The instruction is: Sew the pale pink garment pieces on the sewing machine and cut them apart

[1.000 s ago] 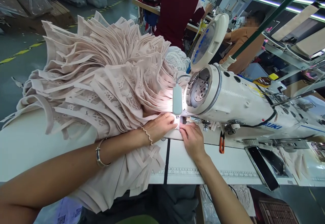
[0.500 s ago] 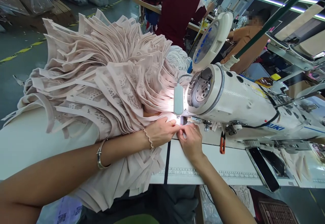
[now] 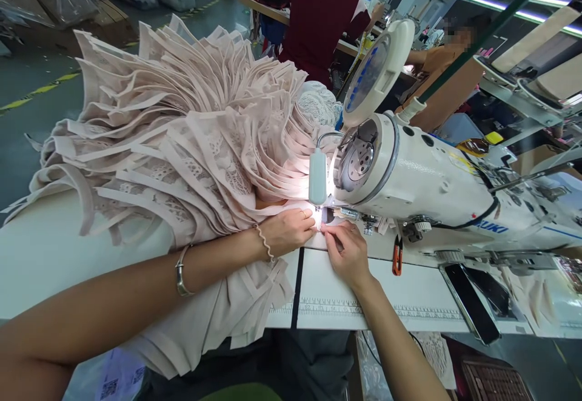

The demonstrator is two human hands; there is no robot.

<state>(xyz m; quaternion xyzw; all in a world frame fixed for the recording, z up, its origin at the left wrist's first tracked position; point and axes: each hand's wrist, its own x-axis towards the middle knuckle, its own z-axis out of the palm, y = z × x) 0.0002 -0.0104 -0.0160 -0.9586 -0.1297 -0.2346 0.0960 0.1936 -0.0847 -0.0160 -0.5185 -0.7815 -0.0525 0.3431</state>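
Note:
Under the needle end of a white sewing machine (image 3: 377, 164), a piece of beige fabric (image 3: 277, 208) lies in bright lamp light. My left hand (image 3: 291, 231) rests on it just left of the needle, fingers curled and closed on the cloth. Right of the needle, my right hand (image 3: 349, 254) pinches the fabric's edge with its fingertips; glare hides the exact grip. A large heap of beige lace-trimmed garment pieces (image 3: 195, 122) spreads over the table to the left, and some cloth hangs over the front edge below my left forearm.
A small green-grey lamp (image 3: 317, 176) hangs by the needle. Orange thread snips (image 3: 397, 256) and a phone (image 3: 470, 304) lie on the right. A printed ruler (image 3: 327, 307) runs along the table's front edge. Behind the machine are a person in dark red (image 3: 318, 19) and another in brown.
My right hand has shifted slightly right, away from my left fingertips. My left fingers have drawn back a little from the needle and curled more. The heap stays in place.

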